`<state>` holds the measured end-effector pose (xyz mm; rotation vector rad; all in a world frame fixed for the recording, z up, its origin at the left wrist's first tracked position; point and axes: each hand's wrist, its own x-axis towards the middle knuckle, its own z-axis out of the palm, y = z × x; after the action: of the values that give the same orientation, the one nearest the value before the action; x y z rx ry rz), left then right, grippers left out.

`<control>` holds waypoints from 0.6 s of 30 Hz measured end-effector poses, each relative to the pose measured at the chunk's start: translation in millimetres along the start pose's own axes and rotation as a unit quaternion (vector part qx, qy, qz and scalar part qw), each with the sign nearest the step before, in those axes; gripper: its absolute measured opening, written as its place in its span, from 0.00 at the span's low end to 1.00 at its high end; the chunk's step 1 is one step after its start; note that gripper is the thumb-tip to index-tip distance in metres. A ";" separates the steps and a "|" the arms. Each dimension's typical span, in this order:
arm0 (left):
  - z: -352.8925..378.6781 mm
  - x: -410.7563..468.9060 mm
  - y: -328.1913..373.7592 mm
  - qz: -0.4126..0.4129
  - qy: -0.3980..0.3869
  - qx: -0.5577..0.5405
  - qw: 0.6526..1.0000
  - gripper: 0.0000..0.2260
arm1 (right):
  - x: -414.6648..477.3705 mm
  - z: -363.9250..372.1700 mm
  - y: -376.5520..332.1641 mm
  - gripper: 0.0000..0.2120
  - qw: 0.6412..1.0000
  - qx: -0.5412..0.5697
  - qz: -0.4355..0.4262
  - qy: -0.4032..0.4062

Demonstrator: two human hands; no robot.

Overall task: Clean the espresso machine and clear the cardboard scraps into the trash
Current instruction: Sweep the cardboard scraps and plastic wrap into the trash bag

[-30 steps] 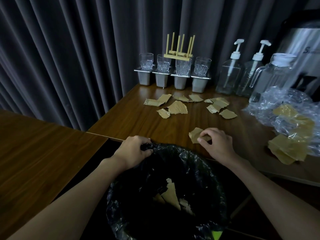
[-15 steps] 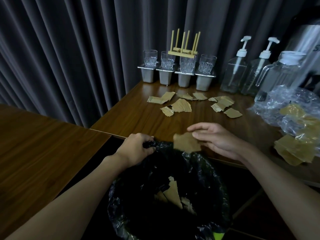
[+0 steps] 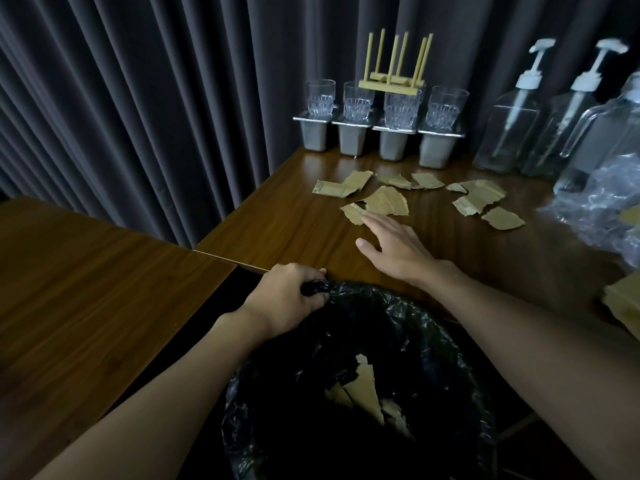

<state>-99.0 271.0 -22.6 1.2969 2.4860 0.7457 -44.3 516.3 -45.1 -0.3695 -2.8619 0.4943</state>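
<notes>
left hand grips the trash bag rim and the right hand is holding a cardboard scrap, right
No. In the head view the left hand grips the trash bag rim, but the right hand is open and empty, stretched toward the cardboard scraps.

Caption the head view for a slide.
Left hand grips the trash bag while the right hand reaches for cardboard scraps.

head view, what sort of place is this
Probably a cafe-style drinks counter: two clear pump bottles like syrup dispensers and a row of glasses standing on metal tubs, all on a wooden counter against a dark curtain.
</notes>
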 end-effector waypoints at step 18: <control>0.0 -0.6 1.7 -0.006 0.001 -0.003 1.000 0.11 | 1.4 0.6 2.1 0.03 0.996 0.054 0.013 0.077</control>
<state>-97.6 271.4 -21.7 1.2795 2.4882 0.7530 -45.3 518.4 -46.1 -0.4083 -2.6729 0.5942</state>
